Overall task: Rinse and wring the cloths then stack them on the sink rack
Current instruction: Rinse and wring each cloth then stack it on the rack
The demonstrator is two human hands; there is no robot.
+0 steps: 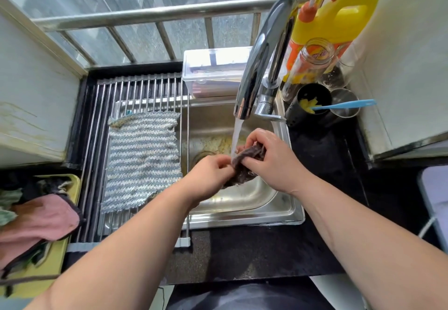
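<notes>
Dark cloth (244,162), bunched between both hands' fingers (252,163)

You stand at the stainless steel sink (286,215) of a small home kitchen, water running from the chrome tap (264,53) and a roll-up rack (135,87) laid over its left half. A yellow detergent jug (339,19), a glass jar (310,67) and a black utensil holder (300,116) crowd the dark stone counter (242,256) at your right, with a barred window (145,16) straight ahead.
</notes>
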